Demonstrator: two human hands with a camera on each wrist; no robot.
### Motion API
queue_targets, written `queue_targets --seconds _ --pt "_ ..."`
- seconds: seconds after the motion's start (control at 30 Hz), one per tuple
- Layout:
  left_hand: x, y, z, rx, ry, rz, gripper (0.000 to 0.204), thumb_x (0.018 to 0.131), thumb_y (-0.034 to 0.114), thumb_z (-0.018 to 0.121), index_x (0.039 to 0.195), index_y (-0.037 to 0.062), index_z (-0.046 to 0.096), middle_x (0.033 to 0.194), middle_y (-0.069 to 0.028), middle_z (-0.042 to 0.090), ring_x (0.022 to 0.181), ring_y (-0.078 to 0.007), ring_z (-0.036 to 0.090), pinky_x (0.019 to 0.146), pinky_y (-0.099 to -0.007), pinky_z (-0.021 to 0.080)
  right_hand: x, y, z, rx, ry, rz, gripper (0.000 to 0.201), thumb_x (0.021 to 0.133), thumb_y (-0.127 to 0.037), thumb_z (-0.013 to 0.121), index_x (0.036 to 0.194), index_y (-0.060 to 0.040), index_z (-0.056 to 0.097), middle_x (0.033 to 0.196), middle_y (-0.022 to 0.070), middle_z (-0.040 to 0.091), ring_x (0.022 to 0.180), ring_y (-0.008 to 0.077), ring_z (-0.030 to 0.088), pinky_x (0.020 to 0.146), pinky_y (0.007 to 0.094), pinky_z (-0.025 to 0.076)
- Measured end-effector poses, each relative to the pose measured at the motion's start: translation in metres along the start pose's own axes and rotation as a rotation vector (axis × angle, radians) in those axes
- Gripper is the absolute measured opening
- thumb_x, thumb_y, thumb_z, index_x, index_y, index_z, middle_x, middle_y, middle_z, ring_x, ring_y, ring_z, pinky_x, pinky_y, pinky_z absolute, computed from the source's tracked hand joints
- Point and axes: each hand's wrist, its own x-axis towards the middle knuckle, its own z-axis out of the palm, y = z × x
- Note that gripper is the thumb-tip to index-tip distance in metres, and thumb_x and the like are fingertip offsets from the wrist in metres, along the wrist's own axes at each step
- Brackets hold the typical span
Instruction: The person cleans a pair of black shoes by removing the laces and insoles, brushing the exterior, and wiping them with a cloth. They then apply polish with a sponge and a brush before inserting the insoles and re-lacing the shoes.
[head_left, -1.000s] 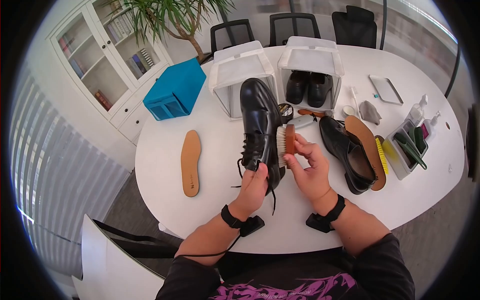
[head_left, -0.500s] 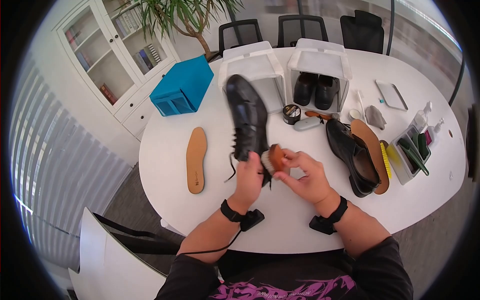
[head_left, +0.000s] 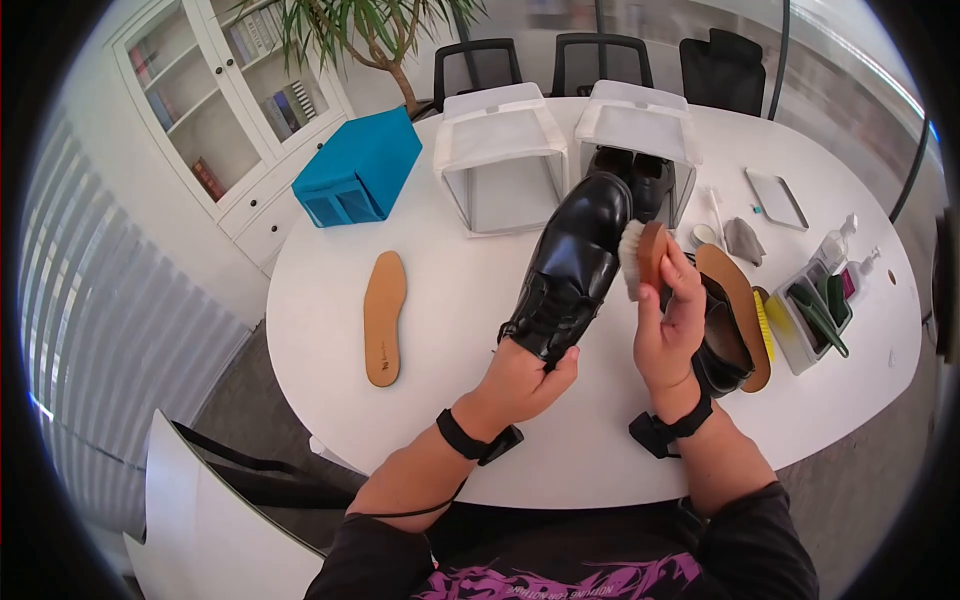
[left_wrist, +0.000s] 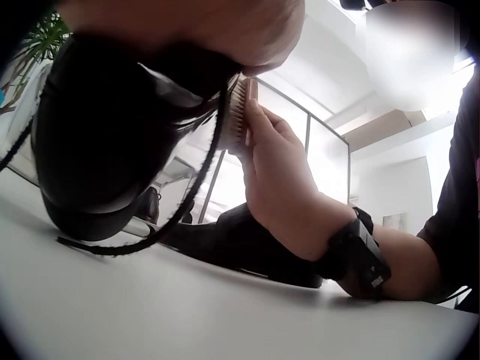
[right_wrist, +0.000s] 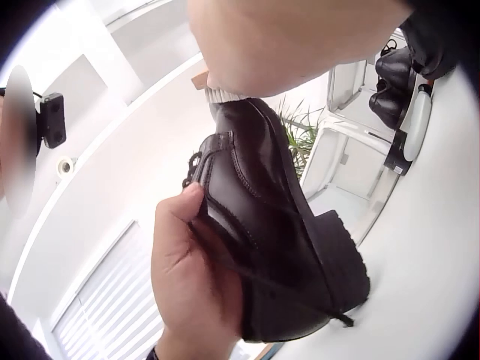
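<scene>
My left hand (head_left: 525, 385) grips a black lace-up shoe (head_left: 578, 255) at its heel end and holds it above the table, toe pointing away and to the right. In the right wrist view, the thumb of that hand lies by the laces. Fingers of my right hand (head_left: 672, 325) pinch the wooden back of a shoe brush (head_left: 653, 255). Its pale bristles face the shoe's right side near the toe; in the right wrist view the bristles (right_wrist: 225, 95) overlap the upper. A loose lace (left_wrist: 199, 191) dangles beside the shoe in the left wrist view.
A second black shoe (head_left: 722, 335) and a tan insole (head_left: 735, 310) lie right of my right hand; another insole (head_left: 383, 320) lies left. Behind stand two clear-fronted boxes, one (head_left: 640, 110) holding black shoes, and a blue box (head_left: 360, 165). A caddy (head_left: 800, 325) with brushes stands right.
The held shoe has swung its toe to the right and turned, showing more of its top. The brush has moved from near the heel up towards the toe, still in my right hand.
</scene>
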Motion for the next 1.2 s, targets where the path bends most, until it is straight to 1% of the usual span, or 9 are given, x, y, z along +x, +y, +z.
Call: queue_targets --seconds 0.07,0.23,0.47,0.53,0.67,0.83,0.93,1.03,1.2 --pt "0.004 0.0 0.002 0.154 0.087 0.12 0.032 0.097 0.002 0.074 0.129 -0.002 0.075 0.098 -0.0141 0.075 0.081 -0.0348 0.071 0.075 -0.0433 0.058 0.004 -0.017 -0.003 -0.193 -0.203 -0.11 0.044 0.1 0.007 0.081 0.14 -0.0026 0.067 0.163 0.0257 0.064 0.135 0.0363 0.068 0.117 0.041 0.056" --pt "-0.001 -0.015 -0.002 0.354 -0.054 0.032 0.022 0.093 0.007 0.079 0.112 -0.0031 0.077 0.09 -0.0214 0.076 0.078 -0.044 0.073 0.073 -0.0493 0.06 0.014 -0.024 0.005 -0.308 -0.387 -0.255 0.046 0.091 0.003 0.089 0.135 -0.0066 0.077 0.156 0.0167 0.073 0.129 0.0389 0.067 0.11 0.0453 0.055" --pt "-0.001 -0.015 -0.005 0.465 -0.305 -0.115 0.018 0.093 0.011 0.078 0.085 -0.0051 0.077 0.08 -0.0266 0.075 0.074 -0.0492 0.075 0.072 -0.0533 0.063 0.007 -0.011 0.009 -0.334 -0.269 0.064 0.042 0.097 0.0 0.086 0.138 -0.0041 0.078 0.151 0.0153 0.075 0.123 0.0381 0.067 0.104 0.0442 0.058" --pt "-0.006 -0.02 0.0 0.484 -0.37 -0.144 0.018 0.093 0.01 0.077 0.085 -0.0054 0.077 0.081 -0.0279 0.075 0.076 -0.0492 0.076 0.074 -0.0539 0.064 0.0 -0.015 0.013 -0.127 -0.553 0.099 0.041 0.097 -0.003 0.087 0.138 -0.0054 0.08 0.151 0.0136 0.075 0.121 0.0359 0.066 0.102 0.0438 0.059" --pt "-0.007 -0.018 0.004 0.487 -0.47 -0.213 0.017 0.092 0.008 0.074 0.083 -0.0058 0.077 0.083 -0.0305 0.076 0.079 -0.0491 0.078 0.078 -0.0554 0.065 0.0 -0.033 0.019 0.035 -0.668 0.205 0.044 0.098 -0.005 0.087 0.141 -0.0077 0.081 0.151 0.0129 0.075 0.116 0.0349 0.065 0.104 0.0423 0.058" --pt "-0.005 -0.018 0.006 0.474 -0.484 -0.252 0.018 0.093 0.009 0.073 0.084 -0.0062 0.077 0.083 -0.0317 0.075 0.078 -0.0512 0.077 0.078 -0.0558 0.065 0.003 -0.025 0.017 0.026 -0.68 0.108 0.045 0.1 -0.005 0.085 0.144 -0.0093 0.079 0.151 0.0131 0.076 0.119 0.0352 0.067 0.106 0.0418 0.057" --pt "-0.005 -0.024 0.005 0.463 -0.445 -0.261 0.019 0.093 0.01 0.073 0.085 -0.0064 0.076 0.082 -0.0314 0.074 0.078 -0.0517 0.076 0.077 -0.0557 0.064 -0.003 -0.004 0.013 -0.024 -0.502 0.297 0.044 0.1 -0.005 0.084 0.144 -0.0086 0.079 0.148 0.0146 0.076 0.121 0.037 0.068 0.107 0.0433 0.057" --pt "-0.002 -0.024 0.004 0.469 -0.448 -0.268 0.019 0.094 0.011 0.073 0.087 -0.0066 0.076 0.081 -0.0304 0.074 0.078 -0.0514 0.075 0.075 -0.0553 0.063 -0.003 0.004 0.012 -0.414 -0.355 0.085 0.042 0.1 -0.002 0.083 0.141 -0.0068 0.079 0.146 0.016 0.077 0.121 0.0389 0.069 0.107 0.0465 0.057" --pt "-0.007 -0.03 0.007 0.465 -0.464 -0.275 0.02 0.094 0.011 0.073 0.088 -0.0069 0.076 0.08 -0.0293 0.074 0.077 -0.0514 0.075 0.075 -0.0554 0.063 -0.002 -0.027 0.022 -0.102 -0.635 0.018 0.045 0.096 -0.003 0.086 0.14 -0.0079 0.08 0.147 0.0141 0.076 0.114 0.0374 0.068 0.106 0.0455 0.057"
